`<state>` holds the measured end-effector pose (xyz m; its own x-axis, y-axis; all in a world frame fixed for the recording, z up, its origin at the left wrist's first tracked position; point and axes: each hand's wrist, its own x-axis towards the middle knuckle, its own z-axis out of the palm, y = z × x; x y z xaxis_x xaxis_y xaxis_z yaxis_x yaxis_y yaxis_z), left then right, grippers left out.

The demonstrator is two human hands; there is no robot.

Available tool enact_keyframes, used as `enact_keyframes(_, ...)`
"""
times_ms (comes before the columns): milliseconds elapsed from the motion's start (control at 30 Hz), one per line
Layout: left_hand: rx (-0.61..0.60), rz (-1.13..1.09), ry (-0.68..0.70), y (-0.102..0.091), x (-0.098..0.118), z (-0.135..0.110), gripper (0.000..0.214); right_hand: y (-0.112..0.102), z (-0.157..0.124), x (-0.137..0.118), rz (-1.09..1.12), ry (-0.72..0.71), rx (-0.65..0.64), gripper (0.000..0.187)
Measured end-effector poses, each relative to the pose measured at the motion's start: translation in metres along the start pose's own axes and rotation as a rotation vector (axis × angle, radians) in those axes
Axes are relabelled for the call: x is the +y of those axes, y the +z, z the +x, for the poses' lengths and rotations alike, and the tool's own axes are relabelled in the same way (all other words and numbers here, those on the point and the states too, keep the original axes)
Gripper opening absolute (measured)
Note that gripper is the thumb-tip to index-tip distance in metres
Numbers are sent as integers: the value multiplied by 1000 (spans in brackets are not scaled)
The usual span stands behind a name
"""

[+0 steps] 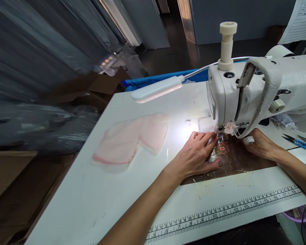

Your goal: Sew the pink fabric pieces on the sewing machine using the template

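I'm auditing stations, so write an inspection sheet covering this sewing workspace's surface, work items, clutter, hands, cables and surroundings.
Surface: white tabletop with a black printed ruler scale near its front edge; dark brown rectangular plate scratched.
Work items: white metal sewing machine; pale pink sheer fabric piece lying flat, left of the machine.
Clutter: blue-handled cutting tool right of the machine.
Hands: left hand beside the needle area; right hand partly hidden by the machine; grips unclear.
Cables: thin black cable at lower right.
Surroundings: brown cardboard box beyond the tabletop's left side.
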<state>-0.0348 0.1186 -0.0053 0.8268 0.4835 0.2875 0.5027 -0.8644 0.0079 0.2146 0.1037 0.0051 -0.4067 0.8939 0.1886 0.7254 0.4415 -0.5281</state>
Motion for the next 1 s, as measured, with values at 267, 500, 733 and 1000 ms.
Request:
enact_keyframes(267,-91,-26,-94,-2,2,0,52,-4,-10,-15,184,114,-36,32)
enact_keyframes(500,-12,-106,-175,1,2,0,51,-4,-11,-11,224,165,-10,28)
enact_keyframes(733,44,-29,-255,4,12,-6,47,-2,-7,0,525,392,89,41)
enact_keyframes(1000,64,72,-429,-16,-34,18,33,-7,13,4,634,527,143,34)
